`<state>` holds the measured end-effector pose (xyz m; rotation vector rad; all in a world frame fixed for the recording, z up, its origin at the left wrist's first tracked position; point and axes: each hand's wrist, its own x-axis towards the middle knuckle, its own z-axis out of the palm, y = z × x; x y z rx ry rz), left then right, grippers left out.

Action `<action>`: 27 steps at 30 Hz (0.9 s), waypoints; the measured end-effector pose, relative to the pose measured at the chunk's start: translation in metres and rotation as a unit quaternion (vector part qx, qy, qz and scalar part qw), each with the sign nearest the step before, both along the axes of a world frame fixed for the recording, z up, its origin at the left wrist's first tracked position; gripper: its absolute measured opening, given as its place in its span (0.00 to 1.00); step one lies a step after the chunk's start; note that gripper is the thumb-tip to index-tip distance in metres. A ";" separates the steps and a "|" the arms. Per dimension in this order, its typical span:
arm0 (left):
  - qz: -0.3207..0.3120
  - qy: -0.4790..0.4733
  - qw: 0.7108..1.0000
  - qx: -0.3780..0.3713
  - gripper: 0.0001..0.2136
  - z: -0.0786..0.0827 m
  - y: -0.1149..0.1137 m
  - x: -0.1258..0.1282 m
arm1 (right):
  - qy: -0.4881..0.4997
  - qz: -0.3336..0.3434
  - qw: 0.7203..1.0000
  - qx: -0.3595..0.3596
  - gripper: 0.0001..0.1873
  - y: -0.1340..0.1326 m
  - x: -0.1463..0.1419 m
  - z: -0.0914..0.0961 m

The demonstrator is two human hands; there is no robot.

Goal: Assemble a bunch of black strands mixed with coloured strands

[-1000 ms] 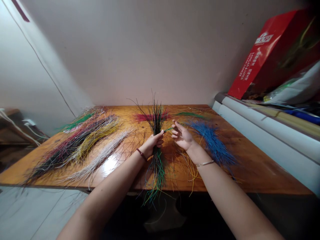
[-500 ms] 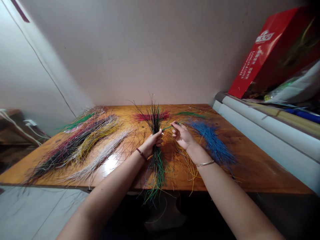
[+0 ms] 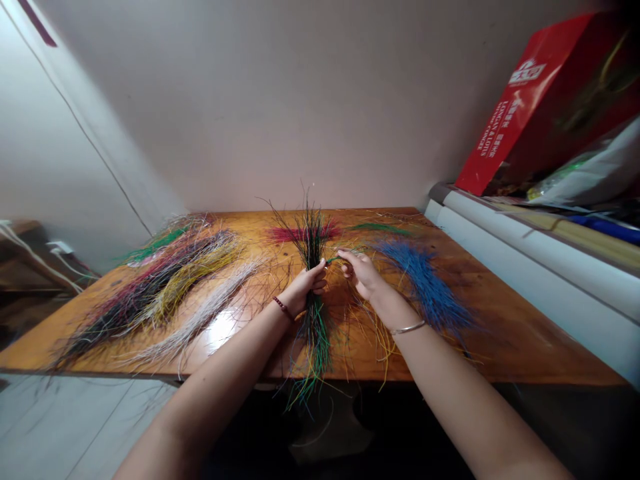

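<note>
Closed around the middle of an upright bundle of thin wires is my left hand. Dark ends of the bundle fan out above the fist, and green, yellow and blue ends hang below it past the table's front edge. A short green strand runs sideways from beside my left thumb. My right hand, just right of the bundle, pinches this strand with thumb and forefinger, its other fingers loosely curled. Loose yellow wires lie on the table below my right hand.
On the wooden table, blue wires lie to the right and red ones behind the bundle. White, yellow and dark piles lie left. A red box and long rolls flank the right side.
My right hand has moved slightly left, closer to the bundle, and its fingers have loosened a little along the green strand. The left hand keeps its hold, nearly unmoved.
</note>
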<state>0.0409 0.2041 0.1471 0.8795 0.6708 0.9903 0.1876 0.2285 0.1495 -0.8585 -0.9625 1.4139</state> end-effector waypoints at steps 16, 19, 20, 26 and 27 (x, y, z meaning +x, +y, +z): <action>-0.017 -0.021 1.000 -0.013 0.17 -0.003 0.002 -0.001 | 0.090 0.062 0.993 -0.037 0.11 -0.002 0.001 0.002; -0.019 -0.013 1.000 -0.012 0.18 -0.002 0.000 0.000 | 0.107 0.068 0.990 -0.053 0.11 -0.003 0.002 0.004; -0.019 -0.009 1.000 -0.010 0.18 -0.001 -0.001 0.000 | 0.108 0.068 0.991 -0.050 0.12 -0.004 0.002 0.004; -0.028 0.029 0.999 0.002 0.19 0.001 -0.003 0.003 | 0.087 0.076 0.993 0.003 0.19 -0.006 0.000 0.006; -0.034 0.032 0.999 0.003 0.19 0.001 -0.003 0.003 | 0.082 0.076 0.994 0.006 0.20 -0.005 0.000 0.006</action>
